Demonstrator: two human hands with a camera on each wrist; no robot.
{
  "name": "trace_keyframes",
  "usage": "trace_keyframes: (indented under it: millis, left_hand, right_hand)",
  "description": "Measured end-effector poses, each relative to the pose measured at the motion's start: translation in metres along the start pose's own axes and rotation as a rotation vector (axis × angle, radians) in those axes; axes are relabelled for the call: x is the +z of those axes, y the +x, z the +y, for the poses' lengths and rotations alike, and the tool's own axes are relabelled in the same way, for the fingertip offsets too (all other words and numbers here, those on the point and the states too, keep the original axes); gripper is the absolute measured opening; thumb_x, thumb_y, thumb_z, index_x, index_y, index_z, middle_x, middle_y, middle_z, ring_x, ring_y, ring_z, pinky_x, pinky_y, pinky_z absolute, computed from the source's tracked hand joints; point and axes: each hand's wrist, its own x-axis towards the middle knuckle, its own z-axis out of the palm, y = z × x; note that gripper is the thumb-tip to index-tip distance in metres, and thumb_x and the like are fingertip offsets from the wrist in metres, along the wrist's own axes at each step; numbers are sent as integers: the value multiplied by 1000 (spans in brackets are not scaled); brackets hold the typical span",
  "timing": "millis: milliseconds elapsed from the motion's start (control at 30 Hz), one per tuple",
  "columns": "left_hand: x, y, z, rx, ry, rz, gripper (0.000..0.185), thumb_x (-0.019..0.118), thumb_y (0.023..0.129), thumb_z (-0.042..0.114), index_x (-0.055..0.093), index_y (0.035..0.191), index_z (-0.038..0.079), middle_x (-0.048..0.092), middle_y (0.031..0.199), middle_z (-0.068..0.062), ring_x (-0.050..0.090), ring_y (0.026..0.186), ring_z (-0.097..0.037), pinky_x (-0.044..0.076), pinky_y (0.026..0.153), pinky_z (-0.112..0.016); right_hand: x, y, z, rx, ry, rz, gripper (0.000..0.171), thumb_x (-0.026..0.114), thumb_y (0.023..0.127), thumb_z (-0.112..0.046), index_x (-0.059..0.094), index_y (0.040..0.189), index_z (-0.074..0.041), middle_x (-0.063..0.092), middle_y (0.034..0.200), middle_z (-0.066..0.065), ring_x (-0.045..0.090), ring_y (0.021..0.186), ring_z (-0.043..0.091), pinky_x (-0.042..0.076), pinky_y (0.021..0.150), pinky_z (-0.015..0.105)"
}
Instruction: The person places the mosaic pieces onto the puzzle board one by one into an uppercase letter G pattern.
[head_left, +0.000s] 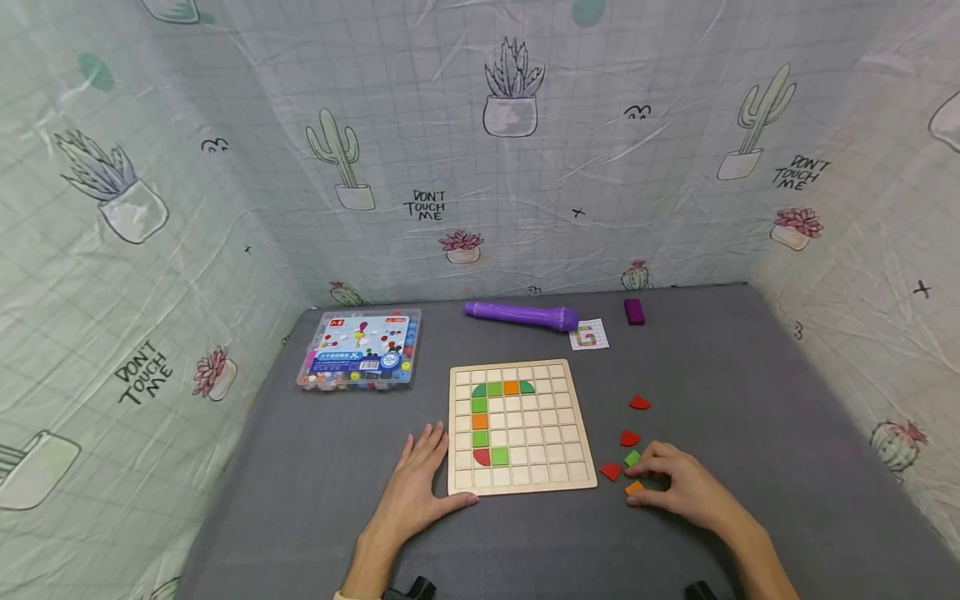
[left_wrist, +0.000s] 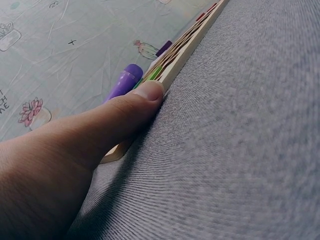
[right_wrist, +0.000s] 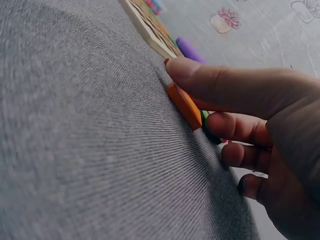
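Nearest: two black objects (head_left: 412, 588), unidentified, cut by the head view's bottom edge, one by each wrist.

Left hand (head_left: 412, 482): fingers straight, thumb spread well away from them. Fingertips lie by the left side of the wooden grid board (head_left: 540, 458); thumb tip touches its near edge, confirmed in left wrist view.

Right hand (head_left: 678, 483): fingers bent, thumb and forefinger apart at opposite sides of the orange square (head_left: 635, 489). Cannot tell whether they clamp it. The square is on the grey tabletop (head_left: 525, 542), to the right of the board's near right corner.

Loose pieces around this hand, near to far: one red wedge (head_left: 611, 472) next to the board; one green square (head_left: 633, 458) just beyond the forefinger; a second red wedge (head_left: 630, 438); a third red wedge (head_left: 640, 402), farther out.

Board, near to far: a red quarter-round (head_left: 482, 457) with a green tile to its right; then a column of green, orange, green; then a top row of dark green quarter-round, green, orange, dark green quarter-round.

Beyond: clear plastic box (head_left: 410, 379) of coloured balls, left; purple microphone-shaped stick (head_left: 517, 314), its thick end meeting a patterned card (head_left: 592, 335); dark purple block (head_left: 634, 312), right. Rearmost: cactus-print cloth (head_left: 420, 142).
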Motion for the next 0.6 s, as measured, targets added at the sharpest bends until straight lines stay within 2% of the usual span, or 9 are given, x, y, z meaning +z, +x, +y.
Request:
trace_keyframes:
  millis: [133,400,600]
  left_hand:
    - [-1,0,0,-2,-3,1,110,70,73,76,39,155,10,31,164,-8,24,155,-26,15,130,-49]
    - [-1,1,-1,-1,-2,-6,111,69,73,78,38,155,10,31,164,-9,24,155,-27,15,130,-50]
    - [1,1,-2,-14,-4,-21,112,67,73,80,37,156,11,28,165,-6,20,156,-24,12,131,-47]
  right_hand:
    - [-2,0,1,5,36,-43,28,85,75,-37,79,99,-22,58,92,-9,52,81,3,47,65,19]
    - [-10,-1,5,-40,113,-129,30,84,78,-31,79,104,-19,59,94,-7,52,83,6,46,65,20]
    - [-11,0,6,-20,123,-135,24,84,78,-30,75,99,-22,59,94,-7,54,82,7,48,66,20]
